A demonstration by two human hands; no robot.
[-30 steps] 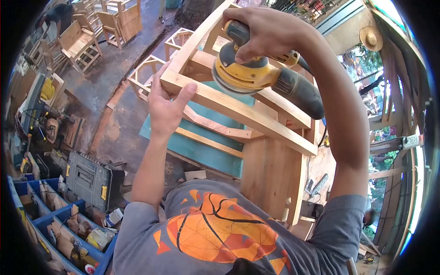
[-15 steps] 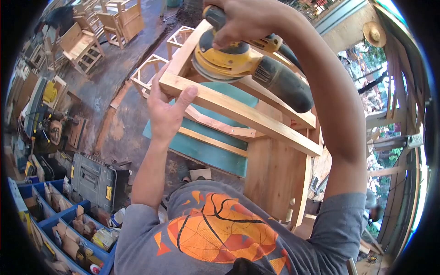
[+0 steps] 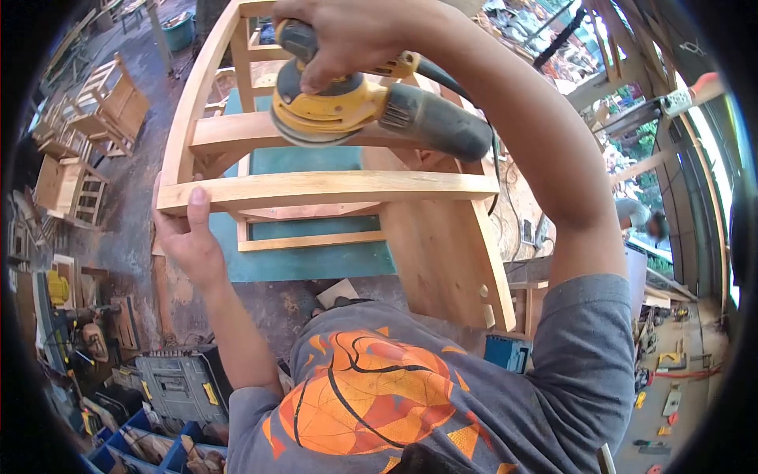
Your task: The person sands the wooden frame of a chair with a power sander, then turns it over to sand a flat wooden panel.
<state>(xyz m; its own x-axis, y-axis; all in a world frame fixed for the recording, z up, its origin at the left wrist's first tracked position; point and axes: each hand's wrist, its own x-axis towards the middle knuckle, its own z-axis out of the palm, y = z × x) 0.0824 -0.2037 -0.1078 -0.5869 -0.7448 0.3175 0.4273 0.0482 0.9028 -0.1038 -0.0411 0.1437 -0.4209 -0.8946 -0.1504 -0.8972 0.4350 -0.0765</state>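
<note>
A light wooden chair frame [image 3: 339, 186] lies over a teal tabletop [image 3: 316, 261], its nearest rail running left to right. Around the left end of that rail, my left hand [image 3: 192, 237] is closed, thumb on the near face and fingers behind. My right hand [image 3: 339, 39] grips the top of a yellow and black orbital sander [image 3: 339, 107], which has a dark dust canister pointing right. The sander's round pad is just beyond the near rail, over the frame; whether it touches the wood cannot be made out.
Wooden chairs [image 3: 103, 107] stand on the floor at upper left. A grey toolbox [image 3: 178, 383] and a blue divided bin [image 3: 142, 438] are at lower left. A cable [image 3: 497, 174] hangs right of the frame. Another person [image 3: 643, 221] is at far right.
The view has turned, and the frame now sits further left with its near rail almost level. The sander has moved left in the view. Both hands keep their hold.
</note>
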